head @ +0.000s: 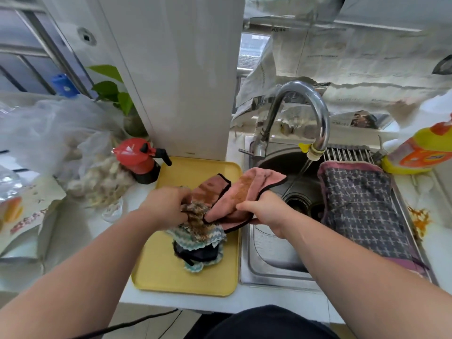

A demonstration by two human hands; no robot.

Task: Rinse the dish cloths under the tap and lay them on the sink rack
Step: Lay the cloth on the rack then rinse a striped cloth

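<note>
My right hand (263,211) grips a pink dish cloth (242,192) with a black hem and brown stains, lifted above the gap between the yellow tray (156,272) and the sink (271,253). My left hand (168,204) pinches the pile of cloths on the tray, at the stained zigzag cloth (199,228) and the pink cloth's other end. A dark cloth (195,254) lies under the pile. Water runs from the curved tap (315,113). A dark patterned cloth (362,209) lies spread on the sink rack (347,152).
A red pot (138,156) stands behind the tray. Plastic bags with garlic (102,177) fill the left counter. A yellow detergent bottle (420,148) lies to the right of the rack. An orange stain (420,218) marks the right counter. A white pillar (186,69) rises behind the tray.
</note>
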